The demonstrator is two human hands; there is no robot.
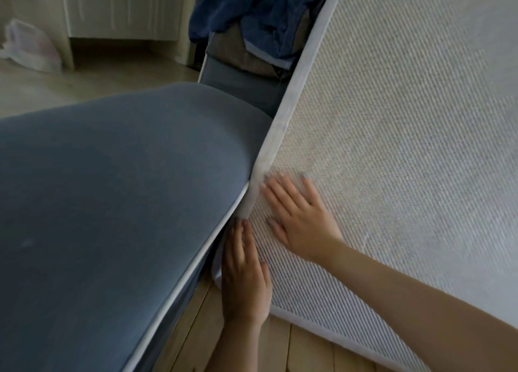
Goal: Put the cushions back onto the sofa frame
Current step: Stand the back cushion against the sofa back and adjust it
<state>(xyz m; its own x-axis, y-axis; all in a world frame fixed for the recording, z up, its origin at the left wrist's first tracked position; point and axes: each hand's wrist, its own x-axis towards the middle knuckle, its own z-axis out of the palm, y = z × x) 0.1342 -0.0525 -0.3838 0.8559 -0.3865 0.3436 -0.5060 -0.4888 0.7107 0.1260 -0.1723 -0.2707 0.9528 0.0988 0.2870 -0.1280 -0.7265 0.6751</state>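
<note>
A blue-grey sofa cushion (117, 189) with white piping lies on the sofa at the left and fills most of the left half of the view. Against its right edge stands a large pale woven cushion (406, 119) with a light border, tilted up from the floor. My right hand (300, 217) presses flat on the woven face near the border, fingers straight. My left hand (244, 273) lies with straight fingers along the lower corner of the pale cushion, in the gap beside the blue cushion. The sofa frame below is mostly hidden.
Dark blue cloth (252, 13) is heaped over a grey seat (241, 88) behind the cushions. White cabinets (120, 7) and a plastic bag (30, 46) stand at the back left. Wooden floorboards (294, 349) show at the bottom.
</note>
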